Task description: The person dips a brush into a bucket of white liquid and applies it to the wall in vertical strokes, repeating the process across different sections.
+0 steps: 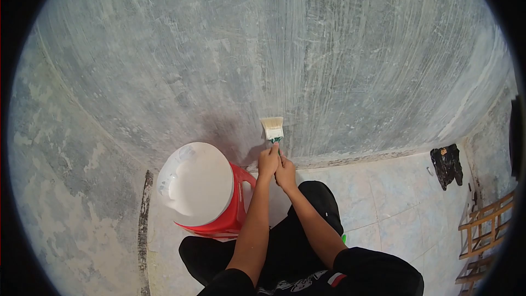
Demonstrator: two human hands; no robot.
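Note:
A flat paintbrush with pale bristles and a green-marked, whitish ferrule points up against the grey wall. My left hand is closed around its green handle, with a finger stretched along it toward the ferrule. Just below and to the right, my right hand is closed at the handle's lower part, touching the left one. To the left of my forearms stands a red bucket with a side handle. Its round white top carries whitish smears along the left side.
My bent legs in black cover part of the pale tiled floor. A crumpled black plastic bag lies by the wall on the right. Wooden slatted frames lean at the far right. A patchy side wall rises at left.

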